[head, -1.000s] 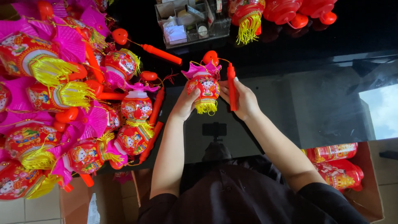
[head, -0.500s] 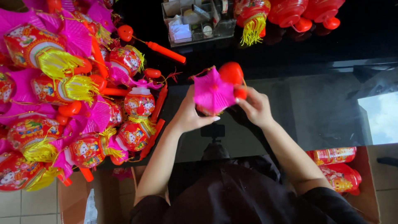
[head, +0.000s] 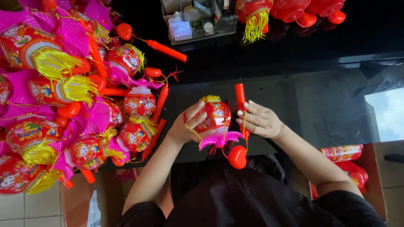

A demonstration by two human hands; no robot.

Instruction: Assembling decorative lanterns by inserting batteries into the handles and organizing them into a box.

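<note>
1. A table [head: 320,101] with a dark, glossy top carries everything; its surface mirrors the sky on the right side.
2. A big pile of lanterns [head: 63,105], red with pink fan-shaped tops and yellow tassels, covers the table's left part, several lying on top of each other.
3. Red stick handles [head: 166,49] lie among and just beside that pile, one angled toward the far middle.
4. A clear plastic box [head: 198,19] of small items stands at the far edge, near the middle.
5. Just right of it lie more red lanterns [head: 290,10], one with a yellow tassel.
</note>
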